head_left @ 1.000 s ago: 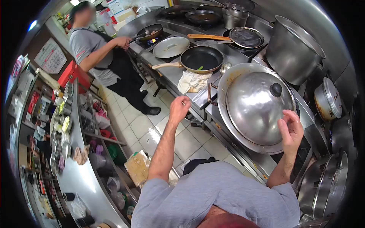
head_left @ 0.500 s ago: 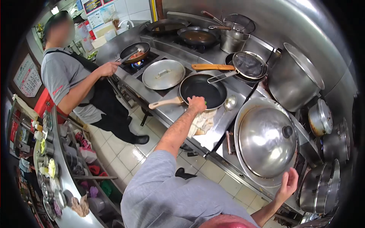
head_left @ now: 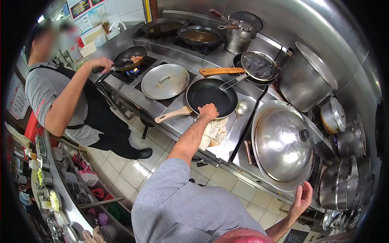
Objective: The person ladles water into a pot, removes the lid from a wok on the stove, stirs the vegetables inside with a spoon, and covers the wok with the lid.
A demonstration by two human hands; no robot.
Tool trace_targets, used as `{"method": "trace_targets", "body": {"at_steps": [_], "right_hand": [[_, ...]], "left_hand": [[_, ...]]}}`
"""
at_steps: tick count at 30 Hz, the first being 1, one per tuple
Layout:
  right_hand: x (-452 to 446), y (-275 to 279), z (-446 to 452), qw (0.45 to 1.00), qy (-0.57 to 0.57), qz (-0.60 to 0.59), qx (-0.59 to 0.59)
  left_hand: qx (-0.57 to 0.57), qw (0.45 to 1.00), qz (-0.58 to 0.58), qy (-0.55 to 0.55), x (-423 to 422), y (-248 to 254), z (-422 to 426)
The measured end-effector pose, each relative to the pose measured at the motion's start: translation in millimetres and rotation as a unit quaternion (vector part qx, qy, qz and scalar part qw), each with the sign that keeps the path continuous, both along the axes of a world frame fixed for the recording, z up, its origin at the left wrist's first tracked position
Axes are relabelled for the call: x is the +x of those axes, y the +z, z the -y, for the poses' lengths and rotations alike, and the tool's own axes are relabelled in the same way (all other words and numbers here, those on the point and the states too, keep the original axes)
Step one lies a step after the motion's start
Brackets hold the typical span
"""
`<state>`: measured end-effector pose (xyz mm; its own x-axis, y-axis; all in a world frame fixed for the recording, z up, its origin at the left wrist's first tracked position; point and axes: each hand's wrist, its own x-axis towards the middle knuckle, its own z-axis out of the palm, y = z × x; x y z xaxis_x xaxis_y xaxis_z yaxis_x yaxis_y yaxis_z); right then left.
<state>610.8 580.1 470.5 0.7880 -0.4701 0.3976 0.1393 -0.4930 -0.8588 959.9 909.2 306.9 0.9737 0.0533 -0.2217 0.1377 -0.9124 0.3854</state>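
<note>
My left hand [head_left: 208, 111] reaches over the near rim of a black frying pan [head_left: 212, 95] with a pale wooden handle. Its fingers are closed; a small greenish bit shows beside them, but what they hold is mostly hidden. A crumpled cream cloth [head_left: 214, 133] lies just below the pan, under my wrist. To its right rests a metal ladle [head_left: 241, 107]. My right hand [head_left: 300, 199] hangs beside the rim of a large wok covered by a domed steel lid [head_left: 283, 148], with fingers loosely curled, apart and nothing in them.
A co-worker [head_left: 60, 93] at the left holds a utensil over a pan [head_left: 130, 56] of food on a lit burner. A flat lid [head_left: 165, 81] sits between the pans. Strainers [head_left: 259, 67] and a tall pot [head_left: 308, 81] stand behind. Counter with containers [head_left: 44, 178] at left.
My left hand has stayed at the pan's near rim, shifting slightly. My right hand has dropped a little lower relative to the lid. The co-worker's arm has risen over their pan.
</note>
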Motion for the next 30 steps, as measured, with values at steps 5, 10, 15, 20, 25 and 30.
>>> {"method": "trace_targets", "body": {"at_steps": [5,10,15,20,25,30], "right_hand": [[-1.0,-1.7,2.7,1.000,0.015,0.002,0.009],[3.0,-4.1,5.5,1.000,0.012,0.004,0.014],[14.7,0.8,-5.6,0.999,0.020,0.004,0.029],[19.4,6.5,-14.0,0.999,0.048,-0.005,0.016],[11.6,18.5,-18.6,0.999,0.031,0.019,-0.029],[-11.4,14.8,-7.3,0.999,-0.010,0.028,-0.025]], "left_hand": [[-0.243,0.966,0.062,0.060,-16.4,10.9,-10.0],[-0.682,0.725,0.063,-0.069,-88.1,82.4,-8.3],[-0.746,0.542,0.167,-0.348,-172.4,199.8,-2.6],[-0.699,0.388,0.132,-0.586,-217.5,271.2,15.9],[-0.741,0.298,0.035,-0.601,-242.5,281.1,60.9],[-0.729,0.175,-0.041,-0.661,-236.8,284.3,99.5]]}}
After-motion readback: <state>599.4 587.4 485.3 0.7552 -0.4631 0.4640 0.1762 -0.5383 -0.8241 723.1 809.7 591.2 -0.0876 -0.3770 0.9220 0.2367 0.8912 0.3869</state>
